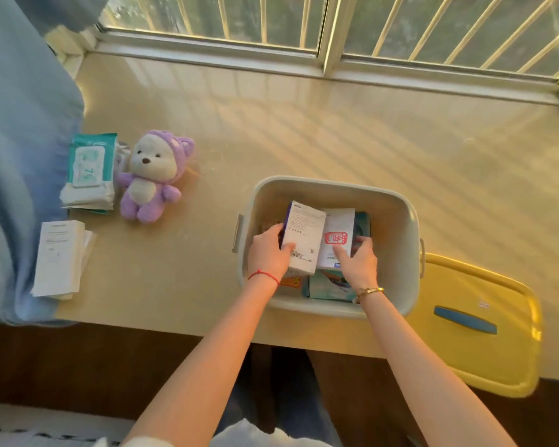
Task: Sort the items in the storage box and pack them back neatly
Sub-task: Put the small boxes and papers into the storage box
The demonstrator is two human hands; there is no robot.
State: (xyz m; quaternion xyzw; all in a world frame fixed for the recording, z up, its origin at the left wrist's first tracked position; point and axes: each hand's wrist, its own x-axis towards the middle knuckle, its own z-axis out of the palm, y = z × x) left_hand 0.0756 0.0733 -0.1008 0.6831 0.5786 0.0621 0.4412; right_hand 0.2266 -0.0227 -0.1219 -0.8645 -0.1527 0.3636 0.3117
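A pale grey storage box stands on the beige sill in front of me. Inside it, my left hand grips a white carton with printed text, tilted upright. My right hand holds a second white box with a red stamp right beside the first. Beneath them lie a teal packet and an orange item, partly hidden. Out on the sill to the left are a purple plush bear, a pack of wet wipes and a white flat box.
The yellow lid with a blue handle lies right of the storage box, overhanging the sill's front edge. A blue curtain hangs along the left. A barred window runs along the back.
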